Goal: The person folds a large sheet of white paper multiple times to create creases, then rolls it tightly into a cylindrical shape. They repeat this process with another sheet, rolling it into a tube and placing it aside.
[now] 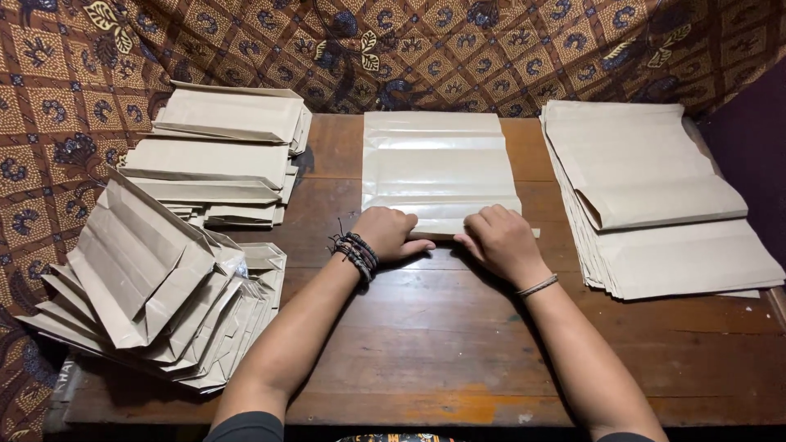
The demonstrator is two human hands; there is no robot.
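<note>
A: Where do your hands sit against the sheet?

B: Your left hand [391,233] and right hand [501,243] both press on the near edge of the glossy paper sheet [438,168], which lies flat at the middle of the wooden table [426,344]. Both are curled, knuckles up, fingers bent down onto a folded strip along that edge; neither grips anything, they only pin the paper

A: And your wrists?

B: Dark beaded bracelets [355,252] ring your left wrist just behind the sheet's near edge; a thin band [537,286] circles your right

A: What lies around the sheet?

B: To the right of the sheet, apart from it, a stack of flat brown sheets [655,205], the top one partly folded over. To the left of the sheet, two piles of folded paper bags [221,155], and nearer you than those, a fanned heap of finished bags [155,286] hanging off the table's left edge. Beyond the sheet's far edge, a brown patterned cloth [409,49] hangs as a backdrop
</note>
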